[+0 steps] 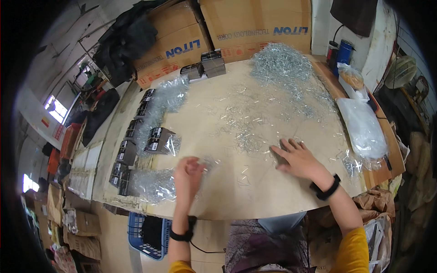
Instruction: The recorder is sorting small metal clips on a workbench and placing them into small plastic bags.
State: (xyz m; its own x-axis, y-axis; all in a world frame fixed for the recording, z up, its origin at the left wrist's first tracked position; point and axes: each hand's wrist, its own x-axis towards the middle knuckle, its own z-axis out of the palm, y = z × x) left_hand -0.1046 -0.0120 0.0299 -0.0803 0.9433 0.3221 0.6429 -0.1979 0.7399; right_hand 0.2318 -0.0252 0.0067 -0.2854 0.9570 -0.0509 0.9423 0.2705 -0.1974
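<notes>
A: How is the tabletop (255, 195) occupied?
B: A glinting heap of thin pieces (282, 66) is piled at its far side.
A: And the hands?
B: The right hand (299, 160) is held palm down, grip spread wide, beside scattered pieces (246, 141). The left hand (188, 172) is raised, fingers curled narrow; whether anything is held cannot be told.
</notes>
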